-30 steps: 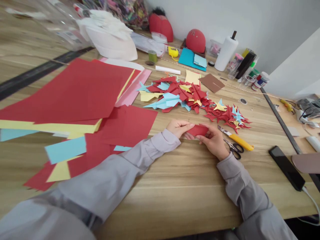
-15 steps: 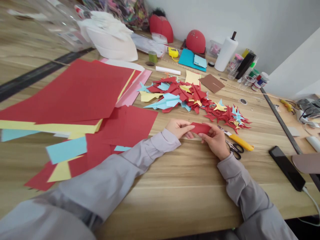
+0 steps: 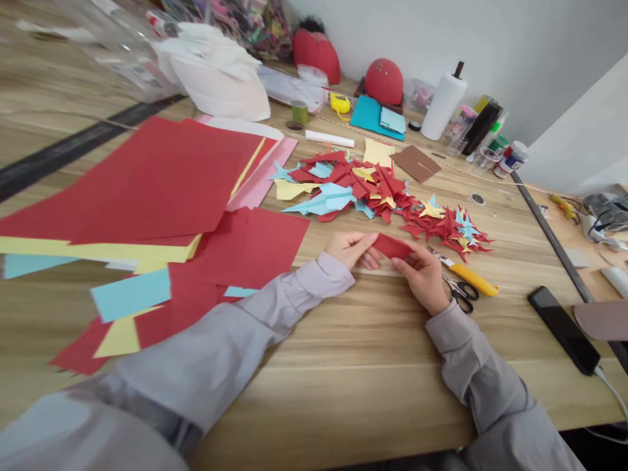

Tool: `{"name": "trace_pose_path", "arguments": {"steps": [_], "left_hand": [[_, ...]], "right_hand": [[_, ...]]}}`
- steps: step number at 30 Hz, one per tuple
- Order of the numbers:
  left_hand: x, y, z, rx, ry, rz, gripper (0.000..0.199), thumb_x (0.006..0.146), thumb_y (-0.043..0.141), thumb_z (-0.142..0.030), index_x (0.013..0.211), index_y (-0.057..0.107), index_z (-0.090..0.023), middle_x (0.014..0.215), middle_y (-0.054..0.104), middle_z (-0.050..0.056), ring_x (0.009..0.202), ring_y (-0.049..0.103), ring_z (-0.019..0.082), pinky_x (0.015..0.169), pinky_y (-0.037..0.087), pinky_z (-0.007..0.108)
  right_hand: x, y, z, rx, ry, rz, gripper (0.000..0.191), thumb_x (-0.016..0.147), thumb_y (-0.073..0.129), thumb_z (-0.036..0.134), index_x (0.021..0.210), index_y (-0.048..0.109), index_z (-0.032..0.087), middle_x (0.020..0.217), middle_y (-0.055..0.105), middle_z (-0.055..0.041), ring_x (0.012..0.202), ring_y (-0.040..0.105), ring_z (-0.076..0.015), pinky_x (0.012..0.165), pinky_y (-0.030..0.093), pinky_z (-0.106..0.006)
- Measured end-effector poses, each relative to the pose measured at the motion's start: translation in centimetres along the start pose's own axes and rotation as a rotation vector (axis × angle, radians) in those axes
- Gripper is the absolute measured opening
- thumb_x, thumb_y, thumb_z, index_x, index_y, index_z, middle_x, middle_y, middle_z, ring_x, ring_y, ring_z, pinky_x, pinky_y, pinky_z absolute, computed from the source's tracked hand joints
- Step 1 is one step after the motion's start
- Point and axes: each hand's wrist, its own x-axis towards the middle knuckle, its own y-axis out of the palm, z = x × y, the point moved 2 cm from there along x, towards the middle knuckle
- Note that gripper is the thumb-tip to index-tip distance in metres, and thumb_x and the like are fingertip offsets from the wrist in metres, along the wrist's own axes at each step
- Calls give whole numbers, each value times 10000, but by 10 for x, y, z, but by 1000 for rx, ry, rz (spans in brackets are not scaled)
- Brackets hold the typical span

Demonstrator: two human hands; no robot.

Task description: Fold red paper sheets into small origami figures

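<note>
Status? What's held?

One small red paper strip (image 3: 391, 246), stretched between left hand (image 3: 347, 251) and right hand (image 3: 422, 271), over the middle of the tabletop (image 3: 333, 379). Lifted or touching wood: can't tell.

Left grip?

Pinching the strip's left end, thumb on top, other fingers bent.

Right grip?

Pinching the opposite end, thumb on the near edge (fingers behind it partly hidden). Strip lies tilted, right end nearer the person.

Anything close to the right hand?

Black-handled scissors (image 3: 457, 288) just beside it, blades mostly out of sight. Yellow-handled cutter (image 3: 471, 278) next to those. Black phone (image 3: 564, 330) well apart to the right, white cable (image 3: 611, 389) plugged in.

Beyond the hands?

Heap of folded paper, red with some blue and yellow. One light blue paper plane (image 3: 326, 199) sits at its near edge. Smaller spiky pieces (image 3: 444, 235) bunch at the right end. Brown sheet (image 3: 416, 162) lies behind.

Left side?

Big red sheets (image 3: 147, 176) stacked, smaller red sheets (image 3: 265, 242) partly under them. Blue paper rectangle (image 3: 131, 294) on top nearer the person, yellow scrap (image 3: 118, 337) beside it.
</note>
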Motion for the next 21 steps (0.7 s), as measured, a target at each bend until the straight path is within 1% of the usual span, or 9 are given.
{"name": "trace_pose_path", "arguments": {"steps": [5,7,10,12,15,17,19,21], "left_hand": [[-1,0,-3,0,17,-1,455,648,681,-528,578,605,-85,479,624,65,426,599,141,442,501,237],[-1,0,-3,-22,35,-11,444,630,699,-517,598,609,-84,509,636,66,431,601,143,436,497,241],[0,-1,-3,-33,50,-6,420,618,717,-490,641,624,-81,540,648,64,437,599,139,440,493,241],[0,-2,-2,-49,55,0,409,606,729,-474,666,633,-80,555,652,61,444,600,137,449,493,243],[-1,-2,-1,-75,62,3,409,588,740,-454,730,648,-82,602,668,63,470,613,145,468,493,253],[-2,-3,0,-70,76,14,409,601,728,-434,795,656,-80,622,675,64,490,621,151,490,498,262],[-3,-4,1,-54,95,39,410,622,705,-400,864,660,-72,621,677,64,509,629,160,513,506,275],[-2,-5,3,-32,112,70,413,639,670,-353,931,658,-61,607,675,62,528,636,173,534,513,290]], "right_hand": [[-2,2,-1,29,-9,27,380,716,682,341,1076,635,228,873,702,-22,692,636,-163,668,519,-312],[-2,2,0,50,-6,39,341,730,668,362,1042,654,226,918,705,-29,764,649,-181,722,522,-331],[-3,2,3,37,-11,65,291,752,644,392,985,684,222,905,712,-26,822,650,-199,777,513,-348],[-3,1,5,14,-3,76,296,766,627,416,983,689,226,867,715,-18,825,646,-201,780,509,-345],[-4,-2,6,-21,30,75,353,809,547,477,1004,686,217,798,712,-18,762,641,-192,711,513,-328],[-3,-3,6,-39,54,65,399,827,498,508,1000,687,202,757,710,-23,718,635,-187,671,511,-323],[-3,-3,6,-43,65,48,397,809,521,512,976,694,196,779,714,-27,731,634,-188,687,512,-326],[-2,-3,6,-33,58,31,362,776,575,494,950,700,201,851,718,-29,789,636,-194,728,510,-328]]}}
